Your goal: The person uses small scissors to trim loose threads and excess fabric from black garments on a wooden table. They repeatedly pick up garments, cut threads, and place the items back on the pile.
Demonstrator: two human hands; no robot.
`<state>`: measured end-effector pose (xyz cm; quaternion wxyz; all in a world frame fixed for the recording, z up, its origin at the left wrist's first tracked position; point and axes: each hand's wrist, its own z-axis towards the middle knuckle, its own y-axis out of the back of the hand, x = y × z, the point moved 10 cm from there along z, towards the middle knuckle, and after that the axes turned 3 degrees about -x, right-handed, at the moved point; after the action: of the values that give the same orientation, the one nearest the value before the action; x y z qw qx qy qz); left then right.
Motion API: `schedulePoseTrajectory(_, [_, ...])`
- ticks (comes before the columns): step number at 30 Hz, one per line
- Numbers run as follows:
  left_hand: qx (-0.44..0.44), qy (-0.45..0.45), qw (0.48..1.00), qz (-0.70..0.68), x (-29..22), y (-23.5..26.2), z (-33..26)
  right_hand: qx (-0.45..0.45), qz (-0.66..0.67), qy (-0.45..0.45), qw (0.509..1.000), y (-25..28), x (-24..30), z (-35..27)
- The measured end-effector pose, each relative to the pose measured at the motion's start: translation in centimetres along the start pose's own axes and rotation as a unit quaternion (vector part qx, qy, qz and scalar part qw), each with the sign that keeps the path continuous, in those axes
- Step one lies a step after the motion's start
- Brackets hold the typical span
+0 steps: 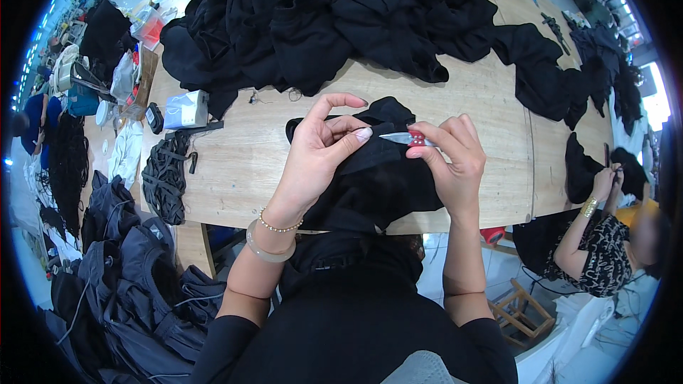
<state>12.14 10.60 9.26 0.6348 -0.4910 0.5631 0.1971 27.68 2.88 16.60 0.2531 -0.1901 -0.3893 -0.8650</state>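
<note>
A black garment (370, 185) lies bunched on the wooden table in front of me, its near edge at the table's front. Over its left side is my left hand (324, 135), thumb and a finger pinched together; whatever lies between the tips is too small to make out. My right hand (452, 156) is closed around small thread snips (405, 139) with a red grip and pointed silver blades. The blade tips point left, a short way from my left fingertips, above the cloth.
A large heap of black garments (306, 21) covers the far side of the table (235, 171). At left are a bundle of dark straps (165, 178) and a white-and-blue box (186, 109). Dark clothes (135, 277) hang at lower left. A co-worker (597, 242) handles black cloth at right.
</note>
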Motion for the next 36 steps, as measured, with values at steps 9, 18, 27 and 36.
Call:
schedulePoseTrajectory(9, [-0.014,0.008,1.0,-0.02,0.1,0.3,0.1,0.003,-0.016,0.011,1.0,0.1,0.3,-0.1])
schedulePoseTrajectory(18, [-0.01,0.004,1.0,-0.019,0.1,0.1,0.2,-0.022,0.008,-0.016,1.0,0.2,-0.4,0.0])
schedulePoseTrajectory(27, [-0.022,0.001,0.999,-0.025,-0.1,0.4,0.2,-0.04,0.181,-0.207,0.961,-0.2,-3.0,-0.9])
schedulePoseTrajectory(36, [-0.135,-0.001,0.991,0.006,2.4,3.1,0.4,-0.06,0.054,-0.114,0.99,-5.1,0.2,-2.2])
